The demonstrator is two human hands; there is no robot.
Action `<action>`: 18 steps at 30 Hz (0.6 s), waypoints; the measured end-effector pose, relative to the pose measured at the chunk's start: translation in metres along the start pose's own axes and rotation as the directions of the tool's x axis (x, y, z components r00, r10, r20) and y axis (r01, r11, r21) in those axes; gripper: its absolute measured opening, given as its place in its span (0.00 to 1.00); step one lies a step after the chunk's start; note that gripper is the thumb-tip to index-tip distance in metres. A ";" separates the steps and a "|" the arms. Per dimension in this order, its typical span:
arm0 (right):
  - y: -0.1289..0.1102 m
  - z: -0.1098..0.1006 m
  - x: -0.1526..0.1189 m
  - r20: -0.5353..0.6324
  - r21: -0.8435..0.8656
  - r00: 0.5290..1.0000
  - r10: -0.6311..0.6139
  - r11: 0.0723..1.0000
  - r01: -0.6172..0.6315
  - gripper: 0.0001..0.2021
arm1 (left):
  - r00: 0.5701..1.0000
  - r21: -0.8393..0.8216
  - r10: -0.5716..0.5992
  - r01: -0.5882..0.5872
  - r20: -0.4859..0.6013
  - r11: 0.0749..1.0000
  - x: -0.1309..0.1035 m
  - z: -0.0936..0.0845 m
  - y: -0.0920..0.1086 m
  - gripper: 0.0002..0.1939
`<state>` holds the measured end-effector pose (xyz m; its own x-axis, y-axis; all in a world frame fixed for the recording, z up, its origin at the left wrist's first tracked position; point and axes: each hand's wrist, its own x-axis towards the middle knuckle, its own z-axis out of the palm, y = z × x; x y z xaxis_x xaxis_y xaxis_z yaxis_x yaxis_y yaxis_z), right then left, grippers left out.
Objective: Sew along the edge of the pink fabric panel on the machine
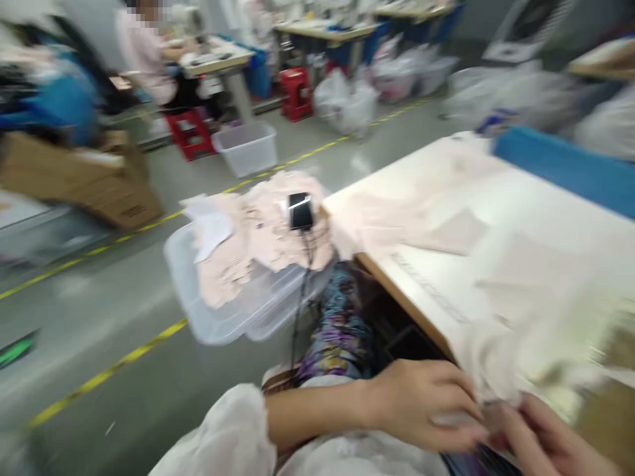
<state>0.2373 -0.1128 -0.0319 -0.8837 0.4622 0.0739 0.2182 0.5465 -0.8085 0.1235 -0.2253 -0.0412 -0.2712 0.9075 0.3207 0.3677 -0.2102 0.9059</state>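
In the head view, blurred by motion, the left hand (pixel 421 403) lay low at the bottom of the frame, forearm bare below a bunched white sleeve (pixel 233 433) and reaching rightward across the lap. Its palm faced down and its fingers (pixel 459 423) were curled onto the lower edge of a pale fabric piece (pixel 501 370), pinching it. The right hand (pixel 546 439) came in from the bottom right corner, fingers pointing left toward the other hand and meeting the same edge of cloth; whether they gripped it or merely touched it could not be told through the blur. The fabric piece hung over the near edge of the table (pixel 536 218) and spread back onto its top, just in front of the person.

To the left of the table stood a clear plastic bin (pixel 218 311) heaped with pinkish fabric pieces (pixel 258 238); a black phone (pixel 300 210) lay on the heap, its cable trailing down. A patterned garment covered the person's leg (pixel 337 324). Farther back, another person in pink (pixel 146 53) sat at a table, near red stools (pixel 191 132).
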 end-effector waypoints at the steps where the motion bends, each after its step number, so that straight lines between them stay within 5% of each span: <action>1: -0.006 -0.014 -0.008 -0.063 0.007 0.995 0.080 0.997 -0.080 0.15 | 0.993 -0.137 -0.076 0.064 -0.088 0.988 0.003 0.000 -0.001 0.12; 3: -0.020 -0.030 -0.017 -0.134 0.061 0.970 0.204 0.978 -0.197 0.14 | 0.941 -0.404 -0.326 0.264 -0.092 0.876 0.014 -0.002 -0.003 0.20; 6: -0.036 -0.035 -0.017 -0.180 0.062 0.964 0.195 0.980 -0.187 0.15 | 0.888 -0.584 -0.414 0.448 0.201 0.677 0.035 -0.001 0.001 0.32; 8: -0.039 -0.037 -0.016 -0.216 0.049 0.960 0.181 0.983 -0.174 0.17 | 0.882 -0.538 -0.355 0.470 0.308 0.700 0.047 0.000 0.008 0.30; 11: -0.035 -0.039 -0.021 -0.260 0.184 0.935 0.243 0.963 -0.199 0.21 | 0.898 -0.353 -0.321 0.418 0.301 0.837 0.062 -0.005 0.018 0.28; 13: -0.031 -0.042 -0.025 -0.308 0.332 0.904 0.296 0.924 -0.189 0.20 | 0.927 -0.245 -0.306 0.355 0.215 0.902 0.075 -0.016 0.021 0.27; 15: -0.027 -0.046 -0.029 -0.381 0.445 0.857 0.346 0.881 -0.158 0.18 | 0.951 -0.230 -0.308 0.303 0.017 0.925 0.093 -0.035 0.023 0.25; 16: -0.024 -0.049 -0.031 -0.424 0.482 0.828 0.367 0.865 -0.137 0.17 | 0.941 -0.268 -0.317 0.277 -0.119 0.923 0.105 -0.047 0.024 0.23; 18: -0.015 -0.057 -0.037 -0.486 0.523 0.779 0.397 0.846 -0.105 0.17 | 0.855 -0.368 -0.321 0.168 -0.407 0.915 0.134 -0.079 0.032 0.21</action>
<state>0.2906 -0.0988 0.0107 -0.4004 0.9161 0.0199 0.0609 0.0483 -0.9970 0.0288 -0.1391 0.0527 -0.7120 0.6955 0.0963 -0.0363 -0.1735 0.9842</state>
